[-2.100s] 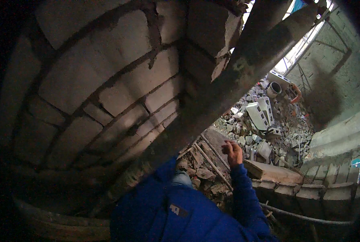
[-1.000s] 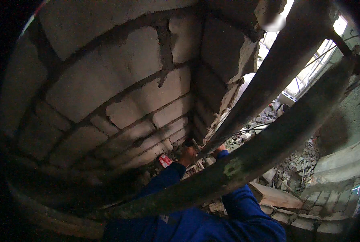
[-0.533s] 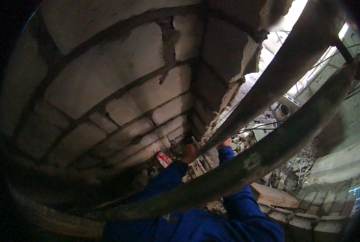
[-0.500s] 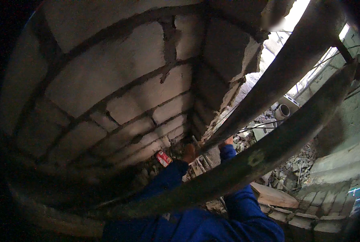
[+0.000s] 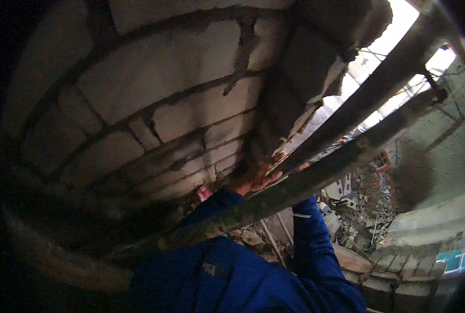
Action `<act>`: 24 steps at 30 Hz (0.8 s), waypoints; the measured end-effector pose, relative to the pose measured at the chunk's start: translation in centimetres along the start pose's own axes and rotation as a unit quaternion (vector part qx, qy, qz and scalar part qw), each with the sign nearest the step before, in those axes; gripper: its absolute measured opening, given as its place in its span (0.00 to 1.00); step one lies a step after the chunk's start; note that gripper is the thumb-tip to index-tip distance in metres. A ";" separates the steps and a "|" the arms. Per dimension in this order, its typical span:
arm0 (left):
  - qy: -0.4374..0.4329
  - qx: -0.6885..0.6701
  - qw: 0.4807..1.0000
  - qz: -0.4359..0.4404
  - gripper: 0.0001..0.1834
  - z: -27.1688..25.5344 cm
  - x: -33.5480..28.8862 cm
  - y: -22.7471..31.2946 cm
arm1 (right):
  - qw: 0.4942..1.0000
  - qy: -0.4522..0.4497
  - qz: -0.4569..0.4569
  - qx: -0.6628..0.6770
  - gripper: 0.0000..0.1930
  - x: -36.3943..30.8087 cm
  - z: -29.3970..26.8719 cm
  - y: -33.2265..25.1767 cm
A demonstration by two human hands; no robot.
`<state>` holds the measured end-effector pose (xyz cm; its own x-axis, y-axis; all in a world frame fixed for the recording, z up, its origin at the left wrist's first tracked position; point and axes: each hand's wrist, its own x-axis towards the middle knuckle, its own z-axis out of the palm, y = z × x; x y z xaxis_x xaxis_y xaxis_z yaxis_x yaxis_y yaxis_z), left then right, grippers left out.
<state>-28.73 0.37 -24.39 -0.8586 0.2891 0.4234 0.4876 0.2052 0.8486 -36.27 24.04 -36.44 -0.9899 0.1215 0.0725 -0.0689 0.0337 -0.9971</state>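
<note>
Left hand (image 5: 252, 180) has lifted from near the wall's base since the earlier frame and looks loose, fingers stretched beside the upper pole (image 5: 376, 81), which slants down toward the block wall's (image 5: 196, 109) inside corner; if that pole slipped, I reckon it could pinch those fingers against the lower pole (image 5: 342, 156). Right hand (image 5: 302, 167) is mostly hidden behind the lower one, so can't tell its grip, and a weak hold could let things slide toward the rubble (image 5: 360, 221).

No readable lettering, even on the pale patch (image 5: 209, 269) on the blue clothing (image 5: 258, 279)
</note>
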 end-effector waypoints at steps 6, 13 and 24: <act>0.049 0.061 0.997 0.023 0.30 2.1 2.6 0.4 | 0.828 0.095 -0.384 -0.397 0.10 2.5 0.3 4.0; 0.098 0.052 0.991 0.069 0.29 4.2 4.2 -3.1 | 0.969 0.103 0.071 0.211 0.10 0.9 2.3 -0.2; 0.068 -0.079 0.994 0.027 0.23 3.0 5.6 -4.2 | 0.939 0.086 0.102 0.318 0.12 -1.3 1.8 -1.3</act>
<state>-35.14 3.99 -26.52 -0.8507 0.1650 0.4991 0.5115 0.0409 0.8583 -35.10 22.06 -35.28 -0.9598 0.2215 -0.1724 0.0051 -0.6004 -0.7997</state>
